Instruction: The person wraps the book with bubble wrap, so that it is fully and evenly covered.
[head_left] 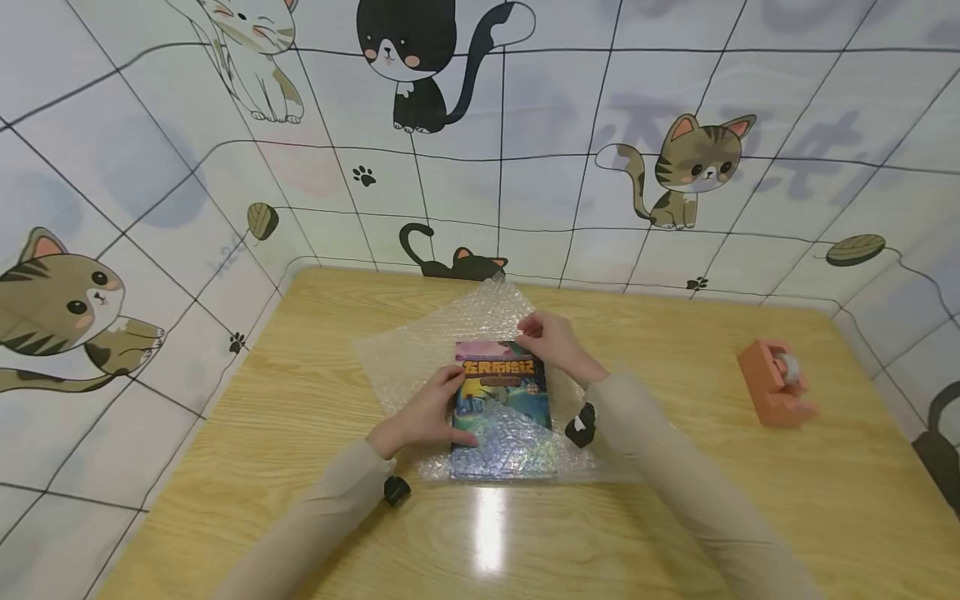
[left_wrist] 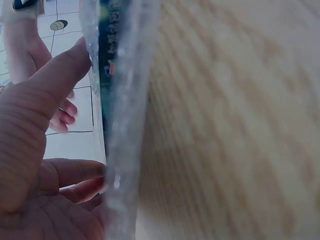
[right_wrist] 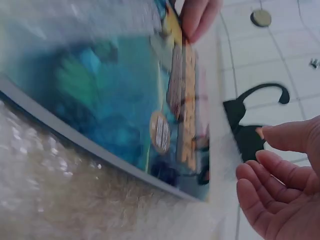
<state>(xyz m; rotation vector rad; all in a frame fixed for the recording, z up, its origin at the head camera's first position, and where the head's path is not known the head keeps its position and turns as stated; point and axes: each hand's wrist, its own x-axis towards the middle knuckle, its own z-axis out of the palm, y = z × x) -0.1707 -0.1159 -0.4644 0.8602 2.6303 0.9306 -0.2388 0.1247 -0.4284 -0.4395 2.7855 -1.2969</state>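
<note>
A colourful book [head_left: 504, 390] with large orange title characters lies on a sheet of bubble wrap [head_left: 420, 342]. A fold of the wrap covers its lower half; the upper half is bare. My left hand [head_left: 427, 410] rests at the book's left edge, thumb on the wrapped part and fingers against the edge higher up. In the left wrist view, the thumb and fingers touch the wrapped book [left_wrist: 107, 75] from the side. My right hand [head_left: 553, 340] is by the book's upper right corner, fingers loosely bent. The right wrist view shows that hand [right_wrist: 285, 185] apart from the book, holding nothing.
An orange tape dispenser [head_left: 772, 387] with a roll of tape stands on the right of the wooden table [head_left: 300, 400]. Cat-patterned sheeting [head_left: 540, 192] rises behind the table and at both sides. Loose wrap spreads behind the book and under the right forearm.
</note>
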